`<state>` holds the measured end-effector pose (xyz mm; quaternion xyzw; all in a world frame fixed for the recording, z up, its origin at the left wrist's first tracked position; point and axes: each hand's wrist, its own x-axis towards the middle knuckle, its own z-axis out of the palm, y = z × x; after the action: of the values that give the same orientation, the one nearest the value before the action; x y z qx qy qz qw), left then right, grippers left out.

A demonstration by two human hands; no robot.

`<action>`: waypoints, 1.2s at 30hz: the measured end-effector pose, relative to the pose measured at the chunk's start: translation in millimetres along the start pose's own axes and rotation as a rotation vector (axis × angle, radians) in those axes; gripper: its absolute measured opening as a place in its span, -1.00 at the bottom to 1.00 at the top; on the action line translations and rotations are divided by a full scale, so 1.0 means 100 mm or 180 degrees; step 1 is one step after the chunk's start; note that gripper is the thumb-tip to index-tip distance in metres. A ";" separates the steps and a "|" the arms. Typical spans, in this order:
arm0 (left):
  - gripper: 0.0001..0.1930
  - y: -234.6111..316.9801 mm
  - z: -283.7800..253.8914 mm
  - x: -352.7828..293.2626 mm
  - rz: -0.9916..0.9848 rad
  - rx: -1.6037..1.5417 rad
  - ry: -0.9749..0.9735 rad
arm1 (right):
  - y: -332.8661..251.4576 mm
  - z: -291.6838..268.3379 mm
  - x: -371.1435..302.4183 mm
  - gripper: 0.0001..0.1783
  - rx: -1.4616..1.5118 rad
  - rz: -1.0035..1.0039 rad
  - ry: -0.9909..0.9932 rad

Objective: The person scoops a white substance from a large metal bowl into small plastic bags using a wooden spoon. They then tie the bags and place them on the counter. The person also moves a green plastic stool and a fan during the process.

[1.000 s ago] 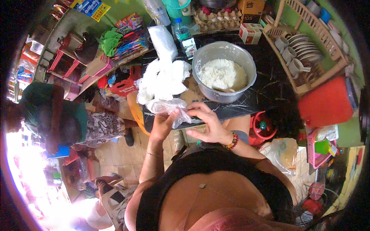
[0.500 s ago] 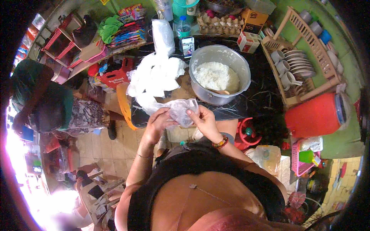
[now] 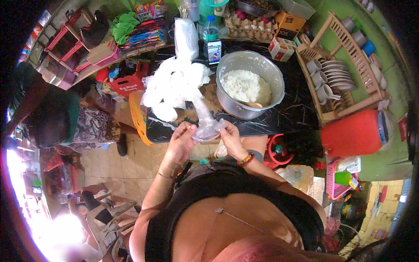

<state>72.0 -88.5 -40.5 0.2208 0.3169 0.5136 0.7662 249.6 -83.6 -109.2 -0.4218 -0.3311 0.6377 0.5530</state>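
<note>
A thin clear plastic bag [image 3: 204, 122] stretches between my hands at the table's near edge, its mouth spread toward me and its body lying away over the tabletop. My left hand [image 3: 181, 140] pinches one side of it, and my right hand [image 3: 231, 139] pinches the other. Just beyond lies a heap of white filled plastic bags [image 3: 172, 85]. To the right stands a large metal pot [image 3: 244, 112] holding a mound of white, grainy food [image 3: 244, 87]. A wooden spoon [image 3: 252, 105] rests inside the pot at its near wall.
A phone [image 3: 214, 52] and a bottle [image 3: 210, 29] stand behind the pot. On the black table [image 3: 292, 118], a dish rack [image 3: 340, 87] holds plates and mugs at the right. Egg trays [image 3: 248, 28] sit at the back. Another person [image 3: 56, 109] is at the left.
The bag's mouth has been drawn lower and spread wider between my hands. Its body now trails away toward the heap of filled bags. The person at the left has shifted further left.
</note>
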 end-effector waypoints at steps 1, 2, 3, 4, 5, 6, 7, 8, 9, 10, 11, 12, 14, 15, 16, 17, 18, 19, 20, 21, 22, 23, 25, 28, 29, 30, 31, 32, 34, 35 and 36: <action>-0.89 -0.08 -0.05 0.00 -0.0018 -0.0062 0.0032 | -0.01 0.03 -0.01 -0.92 0.0449 0.0179 0.0063; -0.81 -0.17 -0.07 -0.02 0.0410 0.0883 0.0184 | -0.04 0.06 -0.02 -0.91 0.0896 0.0357 0.0127; -0.72 -0.21 -0.03 -0.04 0.0839 0.1831 0.0331 | -0.13 0.12 -0.02 -0.93 0.1080 0.0320 0.0154; -0.63 -0.21 0.01 -0.05 0.1269 0.2777 0.0483 | -0.11 0.10 0.00 -0.90 0.0787 -0.0016 0.0104; -0.41 -0.16 0.04 -0.08 0.2037 0.4165 0.0571 | -0.07 0.05 0.03 -0.86 0.0494 -0.0352 0.0054; -0.41 -0.10 0.08 -0.12 0.2332 0.4304 0.0456 | -0.08 0.04 0.03 -0.82 0.0206 -0.0683 0.0012; -0.42 -0.06 0.11 -0.17 0.2627 0.4437 0.0336 | -0.10 0.05 0.04 -0.74 -0.0072 -0.0658 0.0130; -0.42 -0.01 0.13 -0.20 0.2924 0.4562 0.0213 | -0.13 0.06 0.05 -0.74 -0.0221 -0.0776 0.0006; -0.49 0.03 0.18 -0.23 0.2532 0.4359 -0.0034 | -0.18 0.09 0.02 -0.75 -0.0372 -0.0865 -0.0128; -0.56 0.01 0.18 -0.21 0.2084 0.4080 0.0058 | -0.24 0.13 -0.01 -0.75 -0.0522 -0.0953 -0.0262; -0.62 -0.03 0.17 -0.16 0.1643 0.3791 0.0147 | -0.30 0.18 -0.06 -0.79 -0.0535 -0.1032 -0.0441; -0.69 -0.06 0.16 -0.10 0.1236 0.3493 0.0215 | -0.33 0.22 -0.07 -0.80 -0.0447 -0.0969 -0.0442; -0.85 -0.08 0.04 -0.05 0.1236 0.3159 0.0251 | -0.36 0.27 -0.10 -0.80 -0.0269 -0.0840 -0.0448; -0.86 -0.08 -0.03 -0.03 0.1117 0.3032 0.0193 | -0.39 0.29 -0.15 -0.77 0.0145 -0.0601 -0.0427; -0.87 -0.08 -0.09 -0.01 0.0998 0.2905 0.0136 | -0.41 0.29 -0.17 -0.78 0.0292 -0.0354 -0.0447; -0.86 -0.05 -0.14 0.02 0.0905 0.2969 -0.0012 | -0.42 0.30 -0.18 -0.78 0.0439 -0.0106 -0.0467; -0.86 -0.05 -0.15 0.01 0.0649 0.2332 -0.0058 | -0.42 0.29 -0.21 -0.78 0.0593 0.0168 -0.0485; -0.86 -0.05 -0.16 0.00 0.0398 0.1693 -0.0102 | -0.38 0.18 -0.20 -0.69 0.0370 0.0388 -0.0801; -0.86 -0.06 -0.17 0.00 0.0151 0.1052 -0.0144 | -0.35 0.18 -0.21 -0.65 -0.0166 -0.0086 -0.0953; -0.83 -0.05 -0.14 0.00 -0.0069 0.0765 -0.0058 | -0.31 0.24 -0.21 -0.60 -0.0694 -0.0571 -0.1096; -0.83 -0.03 -0.10 -0.01 -0.0183 0.0530 0.0149 | -0.29 0.28 -0.21 -0.56 -0.1223 -0.1057 -0.1233; -0.82 0.00 -0.04 -0.02 -0.0297 0.0295 0.0356 | -0.23 0.28 -0.18 -0.53 -0.1336 -0.0967 -0.1117; -0.71 0.04 -0.12 -0.06 -0.0681 -0.0423 0.0146 | -0.10 0.22 -0.07 -0.56 -0.1140 -0.0619 -0.1052; -0.57 0.00 -0.09 -0.12 0.0124 0.0766 -0.0355 | -0.10 0.24 -0.01 -0.64 -0.1087 -0.0393 -0.0964; -0.49 0.03 -0.05 -0.16 0.0486 0.2176 -0.0104 | -0.11 0.20 0.02 -0.65 -0.1408 -0.0389 -0.0964; -0.50 0.05 -0.04 -0.16 0.0751 0.2746 0.0096 | -0.11 0.13 0.03 -0.67 -0.1736 -0.0377 -0.0940; -0.50 0.06 -0.03 -0.16 0.1001 0.3315 0.0316 | -0.06 0.04 0.07 -0.69 -0.1706 -0.0458 -0.0959; -0.51 0.07 -0.02 -0.17 0.1249 0.3883 0.0540 | 0.01 -0.07 0.14 -0.71 -0.1674 -0.0538 -0.0977; -0.63 0.04 -0.25 -0.08 0.1736 0.3891 0.1027 | -0.14 0.02 0.11 -0.75 -0.0668 -0.0126 -0.0842; -0.66 -0.03 -0.46 0.01 0.1936 0.3568 0.1260 | -0.34 0.18 -0.02 -0.76 0.0319 0.0386 -0.0682; -0.69 -0.05 -0.59 0.09 0.2117 0.3232 0.1444 | -0.57 0.33 -0.15 -0.76 0.1303 0.0876 -0.0467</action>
<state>35.4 -81.5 -87.3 0.5281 0.5889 0.5437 0.2805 244.5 -87.0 -41.7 -0.2948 -0.1738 0.7895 0.5094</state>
